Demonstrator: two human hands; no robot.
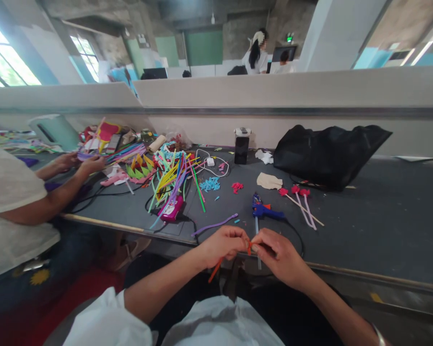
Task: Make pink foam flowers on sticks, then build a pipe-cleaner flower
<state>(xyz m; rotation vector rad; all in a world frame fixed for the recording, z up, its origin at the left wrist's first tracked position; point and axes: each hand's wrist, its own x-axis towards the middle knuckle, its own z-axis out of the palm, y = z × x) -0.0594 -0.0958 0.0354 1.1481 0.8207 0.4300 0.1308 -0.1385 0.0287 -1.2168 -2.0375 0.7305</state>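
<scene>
Dark desk (pixel 382 216) and pale partition (pixel 274 91) cross the room, with a co-worker (pixel 14 206) at the far left, then a heap of coloured stems (pixel 169 185) and a purple strip (pixel 216 225) near the front edge. At that edge, the left hand (pixel 225 245) has its fingers pinched narrow on an orange strip (pixel 215 270), which the right hand (pixel 279 254) also pinches between its fingers. Just beyond lies a blue glue gun (pixel 269 210); farther right, 3 red-tipped stems (pixel 303 209) and a black bag (pixel 324 156).
</scene>
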